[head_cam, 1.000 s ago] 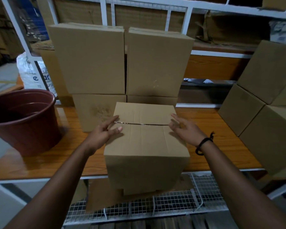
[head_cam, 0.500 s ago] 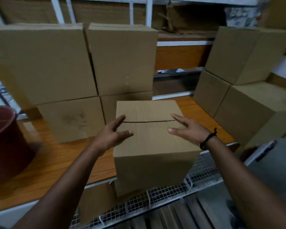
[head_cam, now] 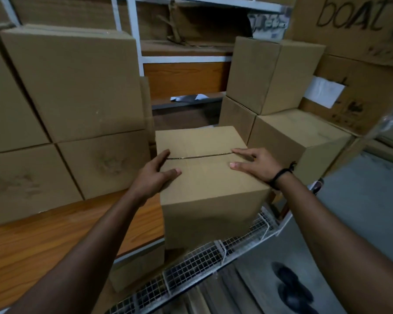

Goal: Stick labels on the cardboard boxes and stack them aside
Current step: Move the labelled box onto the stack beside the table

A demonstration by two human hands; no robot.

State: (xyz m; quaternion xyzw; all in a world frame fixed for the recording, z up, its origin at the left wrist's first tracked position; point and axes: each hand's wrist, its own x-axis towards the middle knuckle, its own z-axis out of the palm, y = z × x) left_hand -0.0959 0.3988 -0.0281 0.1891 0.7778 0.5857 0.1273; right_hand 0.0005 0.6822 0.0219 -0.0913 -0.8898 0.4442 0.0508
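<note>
Right now your left hand (head_cam: 156,175) and right hand (head_cam: 256,165) press straight-fingered on either side of the cardboard box (head_cam: 204,189), thumbs on its lid, clamping it between them. It sits at the table (head_cam: 55,234) edge, near the stack on your right (head_cam: 275,73). No label shows on its visible faces, so I judge sticking and stacking are both still to do.

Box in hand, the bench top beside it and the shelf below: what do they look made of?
Box: plain brown cardboard, matte, with folded flaps meeting at a centre seam. Bench top: orange wood-grain surface with a slight sheen, likely laminate or varnished board. Shelf below: white wire mesh, probably coated metal.
</note>
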